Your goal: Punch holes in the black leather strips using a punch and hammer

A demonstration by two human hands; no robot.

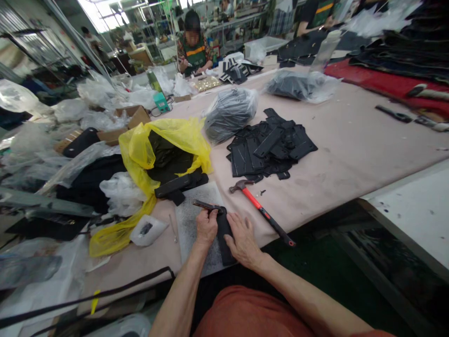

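On a speckled grey board at the table's front edge lies a long black strip. My left hand is closed around the near end of a dark metal tool, whose tip reaches the strip's far end. My right hand rests along the strip's right side, fingers stretched out and touching its edge. To the right of the board lies a hammer with a red and black handle. Beyond it is a heap of flat black pieces.
A yellow plastic bag with dark material stands at the left, near a small white bag. Stuffed clear bags lie behind the heap. Red and dark fabric is stacked at the far right. A person sits across the table.
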